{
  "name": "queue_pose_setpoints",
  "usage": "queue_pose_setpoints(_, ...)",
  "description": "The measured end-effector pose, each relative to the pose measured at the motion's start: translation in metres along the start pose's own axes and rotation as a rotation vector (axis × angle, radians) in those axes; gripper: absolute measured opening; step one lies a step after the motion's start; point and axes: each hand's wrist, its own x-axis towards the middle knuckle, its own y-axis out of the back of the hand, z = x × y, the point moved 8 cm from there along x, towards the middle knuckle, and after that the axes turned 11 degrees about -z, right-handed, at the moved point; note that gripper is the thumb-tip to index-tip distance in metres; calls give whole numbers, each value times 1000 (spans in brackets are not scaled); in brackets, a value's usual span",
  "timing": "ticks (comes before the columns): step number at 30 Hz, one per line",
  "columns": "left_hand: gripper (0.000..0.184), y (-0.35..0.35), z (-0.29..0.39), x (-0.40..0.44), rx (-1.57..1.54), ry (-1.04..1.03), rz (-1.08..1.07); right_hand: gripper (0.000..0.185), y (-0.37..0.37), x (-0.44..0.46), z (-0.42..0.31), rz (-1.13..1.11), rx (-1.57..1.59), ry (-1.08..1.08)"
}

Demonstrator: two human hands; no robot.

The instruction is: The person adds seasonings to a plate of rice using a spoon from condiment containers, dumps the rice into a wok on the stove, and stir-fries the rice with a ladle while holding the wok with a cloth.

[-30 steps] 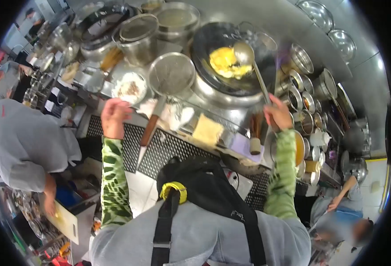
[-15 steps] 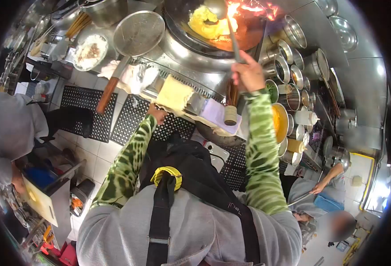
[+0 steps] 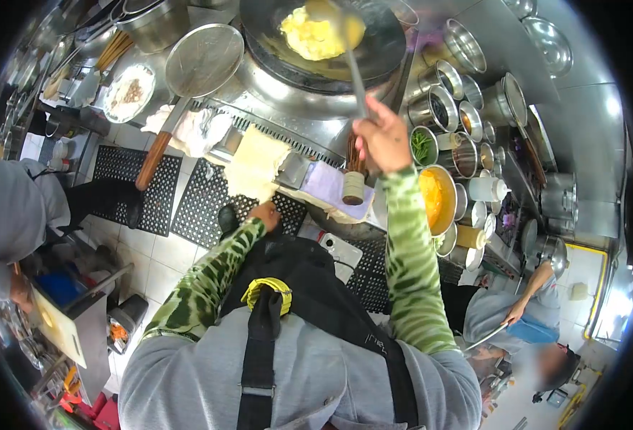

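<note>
The right hand (image 3: 384,138) is closed around the handle of a long-handled metal ladle (image 3: 357,82), whose blurred head is at a lumpy mass of bright yellow food (image 3: 309,37) lying in a wide, round, dark wok (image 3: 382,54); whether the head touches the food is unclear. The left hand (image 3: 264,213) is lowered, just by the hanging end of a cream-coloured cloth (image 3: 257,158) draped over the counter's front edge (whether its fingers grasp that cloth cannot be told). To the right of the cream cloth lie a folded lilac cloth (image 3: 325,185) and a bundled brown brush (image 3: 353,188) with a pale bound end. To the left, a round wire-mesh strainer (image 3: 204,63) juts its wooden handle past the counter edge, near a white-filled round bowl (image 3: 128,93). Beside the right forearm stands a wide bowl of orange-yellow liquid (image 3: 435,199). Farther out, a person in a grey shirt (image 3: 15,208) stands at the left.
</note>
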Motion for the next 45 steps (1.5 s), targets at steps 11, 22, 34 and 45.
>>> queue_pose_setpoints(11, 67, -84, 85, 56, 815, -305, -28, 69, 34, 46, 0, 32, 113, 43)
queue_pose_setpoints(22, 48, -67, 106, 31, 890, -301, -130, 65, 38, 8, -6, -17, 309, -28)
queue_pose_setpoints(34, 45, 57, -251, -93, 230, 645, 56, 56, 29, -14, 0, -235, 523, -34)
queue_pose_setpoints(45, 46, 17, -379, -209, -724, 590, 468, 63, 46, -30, 8, -100, 342, -136)
